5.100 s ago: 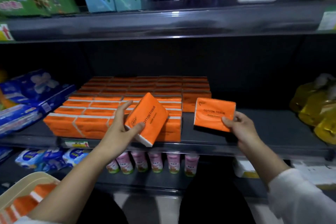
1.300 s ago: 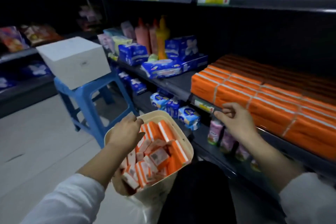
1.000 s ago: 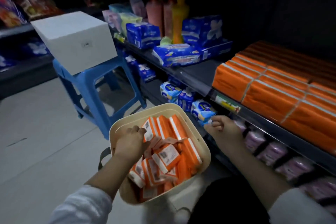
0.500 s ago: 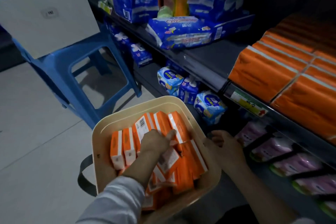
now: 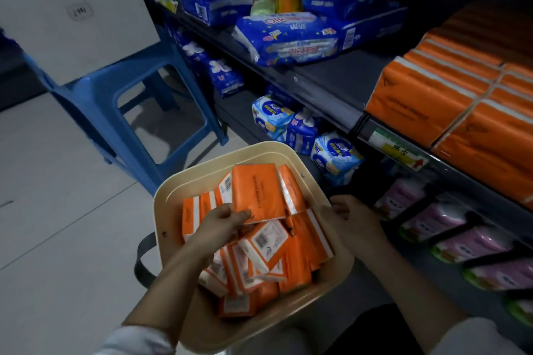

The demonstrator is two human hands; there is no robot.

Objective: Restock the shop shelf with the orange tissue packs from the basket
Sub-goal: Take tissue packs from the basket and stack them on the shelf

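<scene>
A cream basket point(image 5: 184, 181) sits low in front of me, filled with several orange tissue packs point(image 5: 300, 251). My left hand point(image 5: 222, 225) is inside it, fingers pinched on one orange tissue pack point(image 5: 256, 196) that is tipped up above the pile. My right hand point(image 5: 352, 219) rests on the basket's right rim, fingers curled over the edge. On the shelf point(image 5: 326, 83) at the upper right, stacked orange tissue packs point(image 5: 450, 101) lie in rows.
A blue plastic stool point(image 5: 115, 95) with a white box point(image 5: 69, 17) on top stands on the tiled floor to the left. Blue packs point(image 5: 291, 37) lie on the shelf's left part. Blue-white packs point(image 5: 334, 155) and pink packs point(image 5: 461, 242) fill the lower shelf.
My view has dropped from the shelf to the basket. My left hand went into the pile and lifted one orange pack; my right hand came down from the shelf edge to the basket rim.
</scene>
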